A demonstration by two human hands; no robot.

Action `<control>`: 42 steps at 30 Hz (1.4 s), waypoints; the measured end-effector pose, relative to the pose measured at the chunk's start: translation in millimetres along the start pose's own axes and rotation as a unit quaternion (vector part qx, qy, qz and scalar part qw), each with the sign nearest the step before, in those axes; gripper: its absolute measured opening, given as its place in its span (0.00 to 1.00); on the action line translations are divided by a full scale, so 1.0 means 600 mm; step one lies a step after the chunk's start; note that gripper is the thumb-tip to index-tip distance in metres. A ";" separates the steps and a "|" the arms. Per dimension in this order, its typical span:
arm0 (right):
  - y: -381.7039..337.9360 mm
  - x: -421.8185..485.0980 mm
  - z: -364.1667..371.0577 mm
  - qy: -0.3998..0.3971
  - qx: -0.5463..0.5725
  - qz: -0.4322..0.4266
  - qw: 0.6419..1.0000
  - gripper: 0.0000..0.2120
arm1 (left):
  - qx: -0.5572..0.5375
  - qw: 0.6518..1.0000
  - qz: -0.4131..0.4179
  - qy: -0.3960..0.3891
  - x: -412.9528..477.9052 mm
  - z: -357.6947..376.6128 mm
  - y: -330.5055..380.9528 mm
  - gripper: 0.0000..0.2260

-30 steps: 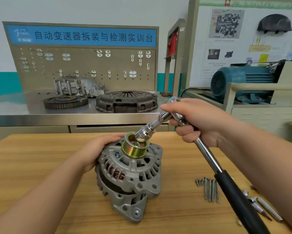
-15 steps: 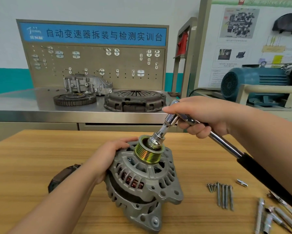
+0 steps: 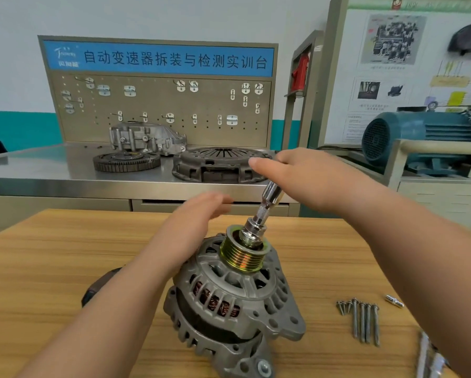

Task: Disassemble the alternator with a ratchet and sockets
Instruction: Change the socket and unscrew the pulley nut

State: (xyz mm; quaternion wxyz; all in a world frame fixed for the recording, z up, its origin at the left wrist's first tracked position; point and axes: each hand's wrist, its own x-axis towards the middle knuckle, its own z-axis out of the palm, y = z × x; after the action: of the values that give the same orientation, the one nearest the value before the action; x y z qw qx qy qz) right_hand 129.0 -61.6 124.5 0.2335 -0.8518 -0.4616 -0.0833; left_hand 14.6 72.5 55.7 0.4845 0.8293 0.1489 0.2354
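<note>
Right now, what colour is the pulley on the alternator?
The pulley is brassy yellow-gold with ribbed grooves, on the grey alternator. The head view shows it best.

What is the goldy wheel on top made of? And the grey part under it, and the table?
The pulley looks like steel with shiny yellowish plating. The housing seems cast aluminium: dull, grainy grey. The table shows wood grain, real or laminate.

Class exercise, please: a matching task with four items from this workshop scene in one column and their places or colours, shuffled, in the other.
Column one:
1 pulley
2 socket
3 long bolts
4 clutch cover

Column two:
A in a row on the wooden table
B on the steel bench
C gold, ribbed, on the alternator
D seated in the pulley's centre

Pairs: 1-C, 2-D, 3-A, 4-B.
</note>
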 end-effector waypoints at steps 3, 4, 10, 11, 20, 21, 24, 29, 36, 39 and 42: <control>-0.008 0.007 0.005 0.023 -0.029 -0.004 0.999 0.25 | -0.048 0.998 0.034 -0.038 0.018 0.007 0.028 0.07; -0.010 0.009 0.007 0.030 -0.032 -0.002 0.999 0.24 | -0.058 0.995 0.046 -0.060 0.024 0.011 0.034 0.13; -0.024 0.015 0.011 0.048 -0.043 -0.032 0.997 0.22 | -0.097 0.988 0.050 -0.113 0.053 0.043 0.034 0.12; -0.025 0.015 0.010 0.043 -0.057 -0.039 0.997 0.21 | -0.081 0.987 0.050 -0.128 0.059 0.048 0.033 0.10; -0.006 0.010 0.023 0.079 -0.003 -0.047 0.996 0.18 | -0.129 0.971 0.037 -0.200 0.060 0.050 0.020 0.07; -0.002 0.005 0.027 0.084 0.016 -0.054 0.995 0.17 | -0.127 0.969 0.040 -0.209 0.060 0.049 0.019 0.06; 0.005 -0.008 0.037 0.116 0.053 -0.076 0.989 0.17 | -0.102 0.970 0.052 -0.213 0.062 0.047 0.017 0.04; 0.000 -0.010 0.035 0.116 0.057 -0.101 0.986 0.19 | -0.071 0.972 0.052 -0.216 0.057 0.051 0.018 0.12; -0.012 -0.024 0.002 0.087 -0.249 0.001 0.965 0.33 | -0.026 0.983 0.054 -0.172 0.053 0.060 0.021 0.21; -0.028 -0.026 -0.009 0.031 -0.268 0.035 0.962 0.37 | -0.038 0.984 0.053 -0.168 0.053 0.061 0.019 0.16; -0.038 -0.025 -0.012 0.032 -0.185 0.003 0.982 0.18 | -0.042 0.983 0.046 -0.171 0.053 0.059 0.018 0.20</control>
State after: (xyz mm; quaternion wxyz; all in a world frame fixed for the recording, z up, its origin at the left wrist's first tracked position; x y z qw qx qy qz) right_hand 102.3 -65.7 132.7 0.0866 -0.8785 -0.4280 -0.1937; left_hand 60.3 56.5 58.0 0.5255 0.8424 0.0154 0.1181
